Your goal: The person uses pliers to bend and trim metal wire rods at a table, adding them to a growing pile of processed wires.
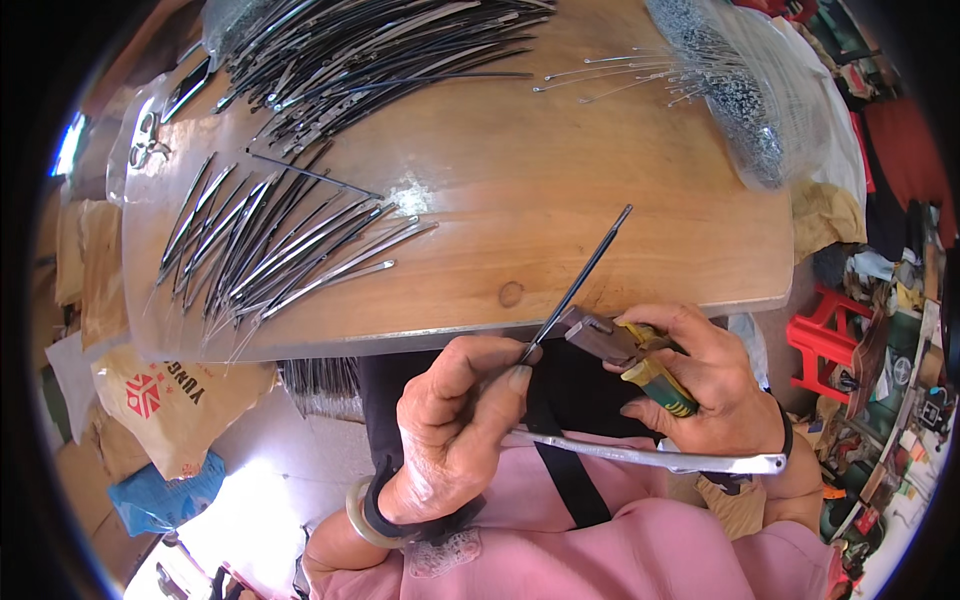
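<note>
My left hand (455, 420) pinches the lower end of a thin dark metal rib (583, 277) that slants up over the wooden table (560, 160). My right hand (705, 378) grips pliers (628, 355) with yellow and green handles, whose jaws bite the rib near my left fingertips. A longer silvery rib (650, 456) runs across my lap below both hands, lying under the right wrist.
A fanned row of dark and silvery ribs (270, 240) lies on the table's left. A bigger heap of ribs (370, 60) is at the back. A clear bag of thin wires (740, 90) sits far right. Scissors (148, 140) rest far left. Sacks and red stools surround the table.
</note>
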`<state>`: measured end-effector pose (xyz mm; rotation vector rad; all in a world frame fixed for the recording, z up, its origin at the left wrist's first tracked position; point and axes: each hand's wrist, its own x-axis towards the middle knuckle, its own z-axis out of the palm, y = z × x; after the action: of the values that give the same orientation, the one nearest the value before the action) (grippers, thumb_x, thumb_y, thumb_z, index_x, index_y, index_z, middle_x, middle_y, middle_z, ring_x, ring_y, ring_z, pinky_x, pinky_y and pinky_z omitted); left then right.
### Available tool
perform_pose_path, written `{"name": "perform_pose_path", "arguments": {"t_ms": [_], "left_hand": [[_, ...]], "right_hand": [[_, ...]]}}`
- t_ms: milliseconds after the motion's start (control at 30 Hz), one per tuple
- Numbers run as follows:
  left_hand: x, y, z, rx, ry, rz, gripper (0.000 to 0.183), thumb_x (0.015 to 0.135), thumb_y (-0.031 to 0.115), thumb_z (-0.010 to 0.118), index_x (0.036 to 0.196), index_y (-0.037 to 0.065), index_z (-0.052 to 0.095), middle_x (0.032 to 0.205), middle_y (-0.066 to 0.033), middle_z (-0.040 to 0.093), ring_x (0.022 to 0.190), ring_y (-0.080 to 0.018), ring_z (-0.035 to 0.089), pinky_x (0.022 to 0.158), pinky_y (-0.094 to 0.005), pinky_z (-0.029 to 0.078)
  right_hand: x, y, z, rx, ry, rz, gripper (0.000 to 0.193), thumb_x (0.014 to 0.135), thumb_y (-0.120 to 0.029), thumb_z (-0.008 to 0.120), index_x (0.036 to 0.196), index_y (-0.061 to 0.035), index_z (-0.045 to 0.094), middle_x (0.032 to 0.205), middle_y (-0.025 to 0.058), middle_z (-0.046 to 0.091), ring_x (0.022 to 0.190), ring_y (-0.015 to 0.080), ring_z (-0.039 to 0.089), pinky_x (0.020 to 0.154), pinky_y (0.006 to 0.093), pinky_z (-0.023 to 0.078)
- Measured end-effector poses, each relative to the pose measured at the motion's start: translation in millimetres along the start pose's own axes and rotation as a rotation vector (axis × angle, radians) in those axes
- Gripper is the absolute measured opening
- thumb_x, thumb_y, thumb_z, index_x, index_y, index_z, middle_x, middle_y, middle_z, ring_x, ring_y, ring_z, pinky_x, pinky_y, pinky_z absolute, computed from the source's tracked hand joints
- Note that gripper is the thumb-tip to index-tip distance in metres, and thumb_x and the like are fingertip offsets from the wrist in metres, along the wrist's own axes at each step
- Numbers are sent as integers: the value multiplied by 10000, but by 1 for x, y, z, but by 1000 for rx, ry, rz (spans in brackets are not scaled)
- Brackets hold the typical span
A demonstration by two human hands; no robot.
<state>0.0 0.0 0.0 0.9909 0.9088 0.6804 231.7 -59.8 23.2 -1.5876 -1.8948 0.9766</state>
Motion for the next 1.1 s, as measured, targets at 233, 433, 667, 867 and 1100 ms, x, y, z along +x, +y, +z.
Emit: {"name": "perform_pose_path", "arguments": {"t_ms": [233, 433, 667, 867, 1100], "left_hand": [[1, 1, -1, 8, -12, 28, 130, 903, -70, 568, 1019, -26, 605, 752, 17, 568, 641, -24, 445, 571, -171, 373], [-3, -2, -8, 81, 31, 17, 116, 894, -87, 549, 986, -33, 594, 761, -19, 567, 621, -45, 455, 558, -196, 375], [3, 19, -36, -5, 215, 35, 88, 896, 54, 567, 963, 1, 545, 613, -36, 517, 428, -70, 388, 390, -209, 270], [-16, 38, -110, 432, 533, 158, 93, 888, -21, 553, 963, -31, 606, 704, -15, 568, 485, -39, 415, 442, -185, 286], [15, 73, -151, 1327, 446, 476, 360, 748, -5, 675, 1099, -37, 605, 1001, -176, 550, 935, -337, 525, 866, -389, 425]], "right_hand": [[2, 0, 5, -28, 0, -32, 393, 616, -75, 786, 971, 37, 661, 1149, 168, 566, 954, 344, 594, 809, 392, 500], [7, -1, 15, -185, -89, -225, 360, 682, -178, 712, 931, 49, 584, 992, 194, 544, 891, 327, 598, 725, 382, 520], [57, -16, 20, -127, -114, -320, 314, 741, -193, 703, 893, 48, 573, 859, 160, 513, 776, 304, 576, 633, 366, 497], [70, -6, -29, -324, 101, -171, 246, 750, -154, 730, 874, 26, 615, 1050, 211, 581, 877, 325, 621, 697, 379, 528], [93, 42, -92, -1125, 312, -365, 204, 598, 21, 608, 797, 56, 577, 1089, 199, 562, 899, 345, 573, 739, 417, 501]]}}
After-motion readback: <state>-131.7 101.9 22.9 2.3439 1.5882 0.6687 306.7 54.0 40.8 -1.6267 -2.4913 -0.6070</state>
